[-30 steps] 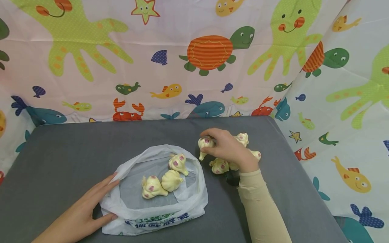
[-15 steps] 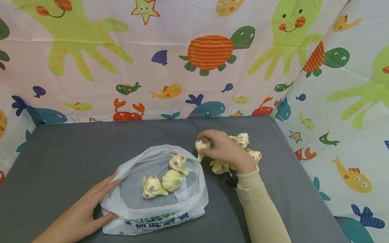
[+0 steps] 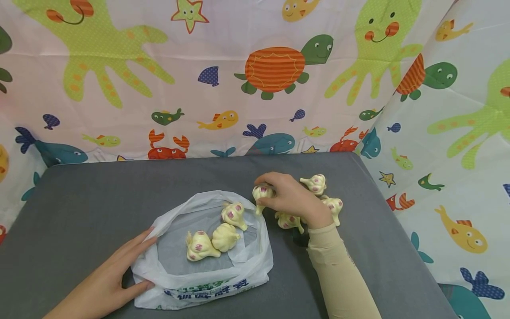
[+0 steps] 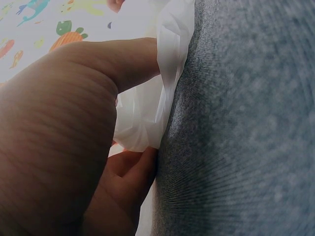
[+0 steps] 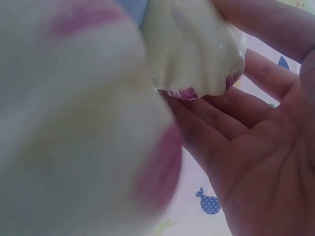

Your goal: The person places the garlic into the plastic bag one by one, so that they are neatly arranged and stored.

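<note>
In the head view my right hand (image 3: 295,199) holds a garlic bulb (image 3: 263,193) between thumb and fingers, beside the right rim of a white plastic bag (image 3: 259,261). The right wrist view shows this garlic bulb (image 5: 197,49) against the fingers, while another bulb (image 5: 74,123) looms blurred in the foreground. My left hand (image 3: 109,274) rests at the bag's left side, fingers fairly straight on the rim and thumb at the front. From the left wrist, the white plastic (image 4: 170,49) shows at the fingertips. Inside the open bag lie three garlic bulbs (image 3: 225,237).
Several more garlic bulbs (image 3: 314,184) lie right of the bag, partly hidden by the right hand and forearm. A small dark object (image 3: 300,238) sits by the wrist. A grey cloth (image 3: 119,190) covers the table, and a patterned curtain (image 3: 223,40) hangs behind.
My right hand has moved slightly left and toward the bag with the garlic bulb, away from the other bulbs. The left hand and the bag have stayed put.
</note>
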{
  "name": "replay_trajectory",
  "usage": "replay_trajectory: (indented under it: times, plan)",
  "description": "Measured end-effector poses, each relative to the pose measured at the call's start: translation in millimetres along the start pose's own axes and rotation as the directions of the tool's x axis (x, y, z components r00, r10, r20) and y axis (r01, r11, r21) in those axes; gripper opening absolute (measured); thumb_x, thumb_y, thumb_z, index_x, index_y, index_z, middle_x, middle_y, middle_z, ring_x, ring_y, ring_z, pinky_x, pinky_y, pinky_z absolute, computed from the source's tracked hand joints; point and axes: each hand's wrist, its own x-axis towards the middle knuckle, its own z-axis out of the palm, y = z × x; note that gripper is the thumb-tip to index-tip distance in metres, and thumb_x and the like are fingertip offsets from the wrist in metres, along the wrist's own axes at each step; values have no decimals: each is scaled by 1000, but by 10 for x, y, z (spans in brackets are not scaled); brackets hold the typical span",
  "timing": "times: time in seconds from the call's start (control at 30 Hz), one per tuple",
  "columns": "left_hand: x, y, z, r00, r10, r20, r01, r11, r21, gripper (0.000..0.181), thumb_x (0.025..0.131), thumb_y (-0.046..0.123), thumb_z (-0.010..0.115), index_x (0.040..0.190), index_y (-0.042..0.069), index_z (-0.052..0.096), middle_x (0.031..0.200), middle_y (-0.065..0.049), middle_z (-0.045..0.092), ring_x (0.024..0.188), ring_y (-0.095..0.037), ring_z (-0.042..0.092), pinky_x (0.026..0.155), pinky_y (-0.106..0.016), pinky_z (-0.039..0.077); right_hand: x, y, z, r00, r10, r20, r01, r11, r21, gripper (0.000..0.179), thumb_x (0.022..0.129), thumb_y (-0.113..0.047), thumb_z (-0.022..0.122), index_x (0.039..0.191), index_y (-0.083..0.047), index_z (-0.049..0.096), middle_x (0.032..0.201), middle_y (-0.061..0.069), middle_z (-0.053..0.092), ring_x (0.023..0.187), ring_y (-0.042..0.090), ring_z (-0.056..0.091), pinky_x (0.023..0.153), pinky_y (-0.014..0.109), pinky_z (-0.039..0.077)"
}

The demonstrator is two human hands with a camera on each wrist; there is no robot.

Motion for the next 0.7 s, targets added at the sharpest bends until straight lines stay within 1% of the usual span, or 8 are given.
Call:
replay_trajectory:
  times: [0.1, 0.2, 0.27, 0.4, 0.47, 0.6, 0.67, 0.7]
  plan:
    - [-12, -1, 17, 999, 33, -27, -34, 999, -18, 100, 86, 54, 91, 169, 29, 42, 176, 3, 33, 147, -10, 40, 107, -7, 28, 4, -15, 12, 1000, 1, 8, -1, 1000, -4, 47, 94, -19, 89, 135, -5, 73, 128, 5, 73, 112, 21, 67, 98, 43, 56]
    - [-21, 0, 31, 997, 63, -47, -65, 997, -43, 101, 85, 49, 94, 169, 27, 42, 176, 3, 33, 149, -2, 35, 107, -2, 19, 7, -31, 30, 1000, -5, 13, 5, 1000, -9, 46, 94, -20, 89, 135, -5, 74, 127, 5, 73, 111, 20, 67, 97, 43, 57]
    - [-23, -1, 35, 996, 72, -52, -74, 996, -49, 102, 84, 48, 95, 169, 27, 42, 176, 3, 33, 149, 1, 33, 107, -1, 19, 8, -40, 42, 1000, -13, 16, 13, 1000, -13, 46, 94, -20, 89, 134, -5, 74, 127, 5, 74, 111, 20, 67, 97, 43, 57]
    - [-18, -8, 38, 996, 74, -52, -77, 996, -54, 101, 85, 48, 94, 169, 27, 42, 177, 3, 33, 149, 2, 33, 107, -1, 19, 15, -53, 65, 1000, -21, 23, 21, 1000, -16, 45, 94, -20, 89, 134, -4, 74, 127, 5, 74, 112, 21, 67, 99, 43, 57]
    - [-17, -11, 36, 997, 66, -47, -69, 996, -51, 101, 85, 51, 93, 169, 28, 42, 177, 3, 33, 149, 0, 34, 107, -2, 23, 15, -66, 70, 999, -22, 27, 23, 1000, -18, 45, 94, -20, 89, 134, -5, 74, 127, 5, 74, 113, 21, 67, 99, 43, 57]
    - [-22, -13, 27, 998, 45, -32, -46, 999, -29, 100, 86, 56, 90, 169, 29, 42, 177, 5, 33, 147, -3, 38, 105, -8, 34, 14, -86, 72, 999, -28, 33, 29, 999, -26, 46, 95, -20, 88, 135, -4, 73, 128, 5, 73, 116, 22, 67, 101, 44, 56]
    - [-20, -15, 24, 998, 45, -34, -46, 998, -30, 100, 85, 56, 91, 169, 29, 42, 177, 4, 33, 147, -4, 38, 106, -8, 34, 17, -98, 68, 999, -32, 35, 32, 999, -28, 46, 95, -20, 88, 135, -4, 73, 129, 5, 73, 116, 22, 67, 101, 44, 56]
    - [-17, -15, 24, 998, 48, -37, -49, 998, -34, 100, 85, 55, 91, 169, 29, 42, 176, 4, 33, 147, -4, 38, 106, -7, 33, 22, -99, 68, 999, -31, 36, 32, 999, -29, 46, 95, -20, 88, 136, -4, 73, 129, 5, 73, 116, 22, 67, 101, 44, 56]
